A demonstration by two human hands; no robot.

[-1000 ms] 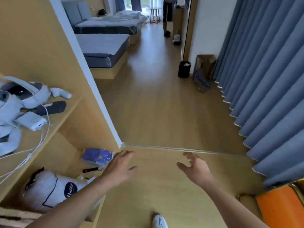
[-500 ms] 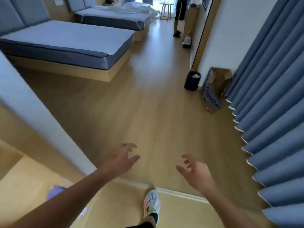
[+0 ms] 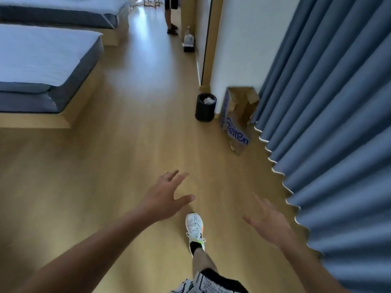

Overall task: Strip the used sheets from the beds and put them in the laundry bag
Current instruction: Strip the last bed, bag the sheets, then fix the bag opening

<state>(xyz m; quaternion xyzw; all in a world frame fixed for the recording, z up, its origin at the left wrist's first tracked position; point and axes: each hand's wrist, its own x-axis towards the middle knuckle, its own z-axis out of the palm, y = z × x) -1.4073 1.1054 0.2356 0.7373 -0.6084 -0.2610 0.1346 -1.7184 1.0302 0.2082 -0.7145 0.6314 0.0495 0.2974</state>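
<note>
Two low beds stand at the left. The near bed (image 3: pixel 38 58) has a pale sheet over a dark grey mattress on a wooden base. The far bed (image 3: pixel 63 9) behind it carries a pale sheet too. My left hand (image 3: pixel 167 197) is held out over the wooden floor, fingers spread, holding nothing. My right hand (image 3: pixel 270 223) is out beside it, also empty with fingers apart. Both hands are well short of the beds. No laundry bag shows in this view.
A black waste bin (image 3: pixel 205 107) and a brown paper bag (image 3: pixel 237 121) stand by the white wall corner. Blue curtains (image 3: pixel 330 123) run along the right. Another person's legs (image 3: pixel 170 17) stand at the far end near a small item (image 3: pixel 188 42). My foot (image 3: pixel 194 227) is on the floor.
The view has moved forward out of the shelf alcove into the room; shelves are gone from sight, the near bed is closer, and my foot has stepped ahead. Both hands stay empty.
</note>
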